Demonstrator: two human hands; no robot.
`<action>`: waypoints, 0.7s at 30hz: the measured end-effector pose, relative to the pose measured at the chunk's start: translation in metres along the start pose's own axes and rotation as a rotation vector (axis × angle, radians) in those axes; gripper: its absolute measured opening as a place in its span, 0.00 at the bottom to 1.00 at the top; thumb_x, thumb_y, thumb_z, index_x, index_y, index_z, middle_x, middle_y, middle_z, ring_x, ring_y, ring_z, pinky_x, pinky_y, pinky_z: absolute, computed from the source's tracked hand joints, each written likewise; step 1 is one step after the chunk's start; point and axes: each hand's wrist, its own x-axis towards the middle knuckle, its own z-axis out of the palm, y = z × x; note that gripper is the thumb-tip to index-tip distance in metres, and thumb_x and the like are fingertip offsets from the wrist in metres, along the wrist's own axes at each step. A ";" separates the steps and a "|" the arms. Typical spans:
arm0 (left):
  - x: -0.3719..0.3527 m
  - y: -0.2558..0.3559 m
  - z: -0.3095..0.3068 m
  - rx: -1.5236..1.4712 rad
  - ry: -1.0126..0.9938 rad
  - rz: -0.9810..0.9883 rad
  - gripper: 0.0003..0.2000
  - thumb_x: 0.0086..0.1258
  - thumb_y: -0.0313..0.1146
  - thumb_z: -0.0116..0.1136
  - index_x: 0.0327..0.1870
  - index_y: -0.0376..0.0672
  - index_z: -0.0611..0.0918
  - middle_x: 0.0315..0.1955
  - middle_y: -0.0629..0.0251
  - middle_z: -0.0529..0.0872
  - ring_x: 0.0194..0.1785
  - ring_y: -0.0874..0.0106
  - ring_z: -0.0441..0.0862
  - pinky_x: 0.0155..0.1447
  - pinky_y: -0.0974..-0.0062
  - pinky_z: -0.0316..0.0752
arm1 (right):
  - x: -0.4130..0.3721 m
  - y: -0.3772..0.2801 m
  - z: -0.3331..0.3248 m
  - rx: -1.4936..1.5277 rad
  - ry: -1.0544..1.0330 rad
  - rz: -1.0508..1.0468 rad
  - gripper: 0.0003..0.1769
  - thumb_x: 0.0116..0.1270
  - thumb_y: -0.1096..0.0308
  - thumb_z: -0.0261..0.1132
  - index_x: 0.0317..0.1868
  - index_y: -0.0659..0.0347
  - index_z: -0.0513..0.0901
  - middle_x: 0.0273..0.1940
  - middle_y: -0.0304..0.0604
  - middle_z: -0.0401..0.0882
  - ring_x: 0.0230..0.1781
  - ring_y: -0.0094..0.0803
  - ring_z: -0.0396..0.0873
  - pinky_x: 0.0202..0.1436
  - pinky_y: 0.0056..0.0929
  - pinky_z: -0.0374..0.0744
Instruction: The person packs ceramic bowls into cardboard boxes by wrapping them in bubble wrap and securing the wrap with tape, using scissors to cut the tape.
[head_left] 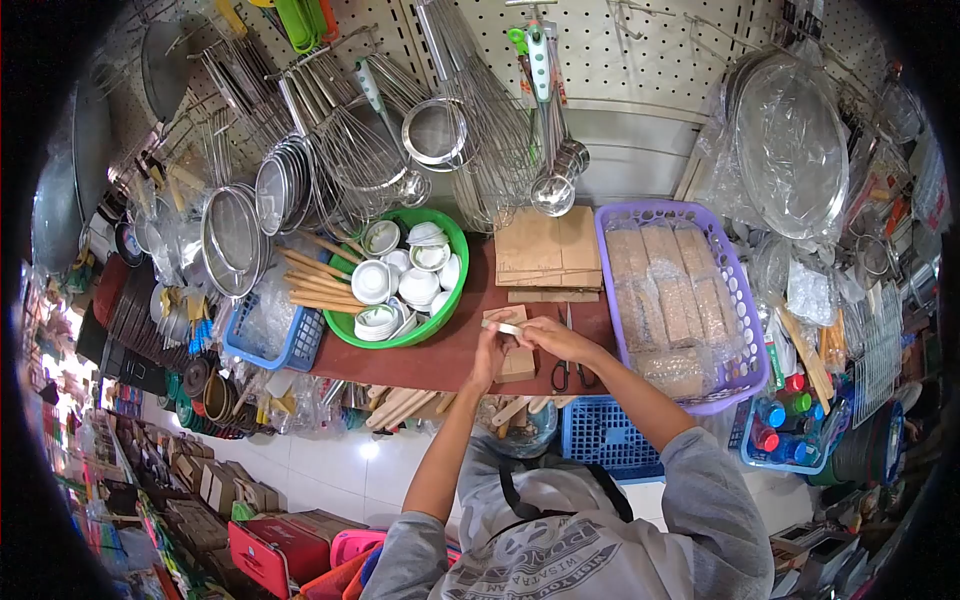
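My left hand (pixel 488 352) and my right hand (pixel 552 338) meet over the brown shelf (pixel 430 366), both closed on a small white object (pixel 503 328), perhaps a roll of tape. Beneath them lies a small piece of brown cardboard (pixel 517 366). Scissors (pixel 563 372) with dark handles rest just right of it. Behind my hands is a stack of flat brown cardboard (pixel 547 246). A green basin (pixel 457 235) to the left holds white bowls (pixel 374 282) and wooden-handled tools (pixel 325 290). On the right, a purple basket (pixel 752 330) holds bubble-wrapped brown packages (pixel 680 300).
Whisks (pixel 475 130), strainers (pixel 235 240) and ladles (pixel 552 195) hang above the shelf. Blue baskets stand at the left (pixel 300 345) and below the shelf (pixel 600 440). Another blue basket (pixel 810 462) with colourful-capped bottles is at the lower right.
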 end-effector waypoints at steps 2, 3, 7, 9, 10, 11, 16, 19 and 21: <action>0.000 -0.003 0.000 0.111 0.046 -0.009 0.30 0.76 0.57 0.49 0.70 0.44 0.69 0.48 0.67 0.79 0.51 0.74 0.75 0.60 0.73 0.68 | -0.001 -0.005 -0.002 -0.045 0.042 -0.019 0.17 0.74 0.62 0.49 0.26 0.58 0.71 0.25 0.31 0.63 0.27 0.23 0.60 0.34 0.25 0.63; 0.000 -0.003 0.000 0.104 0.055 -0.004 0.32 0.75 0.59 0.49 0.70 0.43 0.69 0.48 0.66 0.79 0.51 0.73 0.75 0.59 0.72 0.69 | -0.001 -0.004 -0.003 -0.029 0.029 -0.006 0.17 0.74 0.62 0.49 0.27 0.59 0.72 0.25 0.31 0.63 0.27 0.23 0.60 0.34 0.25 0.63; -0.001 0.002 0.000 0.019 0.038 -0.010 0.37 0.74 0.62 0.49 0.71 0.39 0.69 0.45 0.62 0.80 0.49 0.69 0.78 0.57 0.70 0.73 | 0.000 -0.004 -0.001 0.101 -0.026 0.018 0.16 0.73 0.62 0.50 0.29 0.61 0.74 0.25 0.31 0.63 0.28 0.23 0.60 0.35 0.25 0.63; -0.001 0.003 -0.005 -0.045 -0.014 -0.010 0.37 0.74 0.62 0.49 0.70 0.37 0.69 0.43 0.61 0.81 0.47 0.68 0.79 0.56 0.70 0.73 | 0.001 -0.003 0.004 0.151 -0.022 0.025 0.16 0.73 0.62 0.50 0.30 0.61 0.76 0.25 0.31 0.63 0.28 0.23 0.61 0.35 0.25 0.63; 0.001 0.003 -0.009 -0.072 -0.051 0.000 0.37 0.74 0.61 0.49 0.70 0.36 0.69 0.42 0.61 0.81 0.45 0.68 0.80 0.55 0.70 0.74 | 0.002 -0.001 0.006 0.151 -0.003 0.032 0.16 0.74 0.61 0.50 0.31 0.61 0.76 0.25 0.31 0.63 0.28 0.23 0.61 0.34 0.25 0.62; 0.002 0.001 -0.011 -0.099 -0.087 0.008 0.37 0.74 0.61 0.49 0.70 0.36 0.69 0.41 0.60 0.82 0.43 0.68 0.80 0.55 0.71 0.74 | 0.002 0.001 0.007 0.153 0.018 0.039 0.16 0.74 0.61 0.50 0.32 0.61 0.77 0.25 0.31 0.63 0.28 0.23 0.61 0.34 0.25 0.62; -0.005 0.001 0.004 0.137 0.034 0.021 0.29 0.76 0.54 0.52 0.69 0.44 0.70 0.49 0.65 0.79 0.54 0.73 0.75 0.62 0.71 0.68 | -0.002 -0.002 -0.005 -0.041 -0.046 0.047 0.17 0.74 0.61 0.49 0.31 0.62 0.76 0.26 0.32 0.65 0.28 0.23 0.62 0.35 0.25 0.64; -0.011 0.006 0.009 0.170 0.041 0.017 0.28 0.76 0.51 0.54 0.70 0.46 0.68 0.51 0.67 0.76 0.55 0.73 0.74 0.63 0.71 0.67 | -0.003 0.007 -0.004 -0.040 -0.058 0.040 0.17 0.74 0.61 0.48 0.30 0.62 0.75 0.26 0.32 0.66 0.29 0.23 0.62 0.37 0.25 0.64; -0.006 -0.002 0.001 0.085 0.039 0.022 0.28 0.76 0.51 0.53 0.70 0.46 0.68 0.51 0.67 0.77 0.56 0.73 0.75 0.64 0.71 0.67 | 0.001 0.007 -0.008 0.003 -0.058 0.020 0.17 0.73 0.62 0.48 0.30 0.63 0.75 0.27 0.33 0.66 0.29 0.23 0.62 0.37 0.26 0.65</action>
